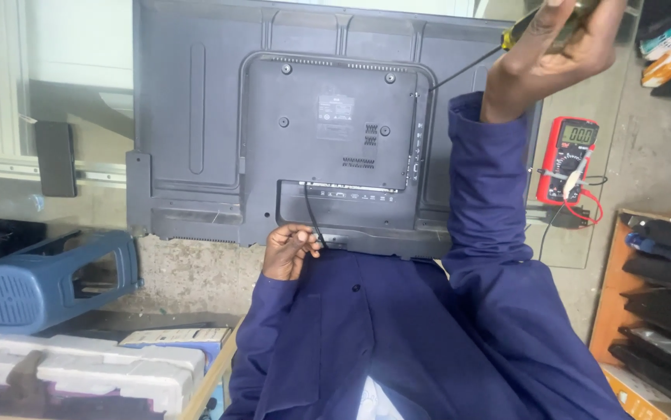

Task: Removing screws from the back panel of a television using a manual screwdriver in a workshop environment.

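Observation:
A large flat television [195,155] lies with its dark grey back cover facing me. My right hand [557,47], raised at the top right, grips a screwdriver [467,68] with a yellow and black handle. Its thin shaft points down-left, and the tip sits at the right edge of the raised centre panel [327,124]. My left hand [290,250] rests at the television's lower edge with its fingers curled around a thin black cable [310,210] that hangs from the port row. Both my arms are in dark blue sleeves.
A red multimeter [567,159] with red and black leads lies right of the television. On the left are a blue plastic speaker-like case [47,280], white foam blocks [86,373] and a small black box [55,159]. A wooden shelf [611,295] at the right holds dark flat panels.

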